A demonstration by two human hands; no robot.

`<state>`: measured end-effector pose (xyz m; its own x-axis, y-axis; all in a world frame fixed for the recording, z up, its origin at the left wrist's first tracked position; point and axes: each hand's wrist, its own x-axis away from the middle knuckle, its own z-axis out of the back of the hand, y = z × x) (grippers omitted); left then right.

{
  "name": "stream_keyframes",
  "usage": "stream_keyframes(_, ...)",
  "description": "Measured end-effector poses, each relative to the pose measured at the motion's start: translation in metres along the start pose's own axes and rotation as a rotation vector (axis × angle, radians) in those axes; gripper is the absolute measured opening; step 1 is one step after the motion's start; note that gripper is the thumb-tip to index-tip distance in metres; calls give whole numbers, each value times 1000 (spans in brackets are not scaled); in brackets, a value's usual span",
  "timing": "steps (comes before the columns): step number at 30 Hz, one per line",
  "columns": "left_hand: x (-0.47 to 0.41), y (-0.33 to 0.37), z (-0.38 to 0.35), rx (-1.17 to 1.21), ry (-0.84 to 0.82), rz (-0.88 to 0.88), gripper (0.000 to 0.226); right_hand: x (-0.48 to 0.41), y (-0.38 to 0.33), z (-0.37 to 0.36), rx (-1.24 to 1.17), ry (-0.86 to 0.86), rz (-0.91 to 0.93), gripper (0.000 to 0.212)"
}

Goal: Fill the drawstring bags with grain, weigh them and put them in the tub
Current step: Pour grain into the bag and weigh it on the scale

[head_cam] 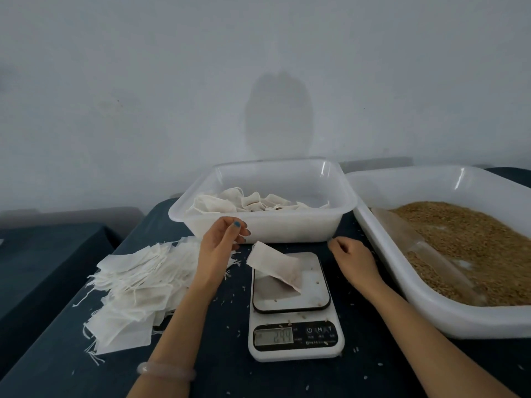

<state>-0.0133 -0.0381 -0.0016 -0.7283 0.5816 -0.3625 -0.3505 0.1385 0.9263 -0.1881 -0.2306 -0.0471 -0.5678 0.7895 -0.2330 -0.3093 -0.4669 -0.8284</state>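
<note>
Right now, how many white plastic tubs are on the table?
2. One tub stands behind the scale, holding bags; the other tub, at the right, holds grain.

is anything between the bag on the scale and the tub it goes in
Nothing visible does. The bag sits tilted on the scale, and the tub stands open right behind it. Only the tub's near wall has to be cleared; the left hand is beside the bag, not across that path.
</note>
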Motion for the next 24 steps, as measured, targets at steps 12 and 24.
stream_keyframes(12,7,-1,1,-338,-358,69,64,3,4,-1,-21,-12,30,44)
stream_keyframes(24,10,-1,0,-379,-475,32,49,1,7,-4,-2,-18,22,42)
